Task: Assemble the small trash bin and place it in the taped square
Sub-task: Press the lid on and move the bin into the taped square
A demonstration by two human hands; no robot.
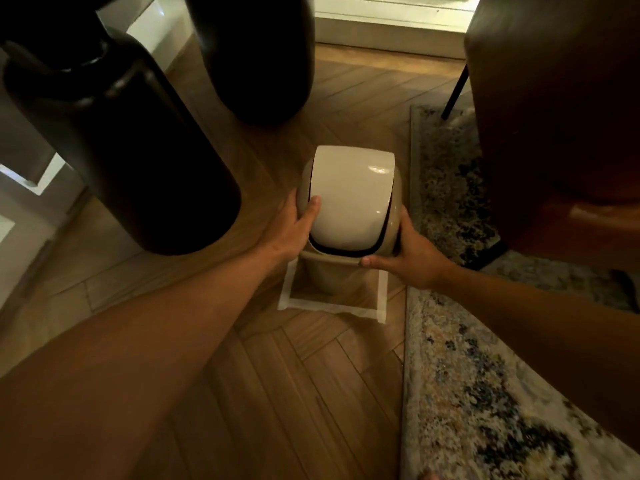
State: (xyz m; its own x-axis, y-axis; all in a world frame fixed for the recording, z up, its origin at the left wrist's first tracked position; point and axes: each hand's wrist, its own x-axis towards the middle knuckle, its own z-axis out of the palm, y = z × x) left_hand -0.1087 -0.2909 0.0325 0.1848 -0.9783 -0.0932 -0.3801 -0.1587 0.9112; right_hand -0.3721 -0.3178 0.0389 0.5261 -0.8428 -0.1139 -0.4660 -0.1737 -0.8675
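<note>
A small beige trash bin with a white swing lid stands over a square of white tape on the wooden floor. Its base sits inside the tape outline, toward the far side. My left hand grips the left side of the lid ring, thumb resting on the white flap. My right hand holds the right side of the ring, thumb along its lower front edge. The far side of the tape square is hidden behind the bin.
Two tall dark cylindrical objects stand to the left and behind. A patterned rug lies along the right. A brown chair with a thin black leg stands at the right rear.
</note>
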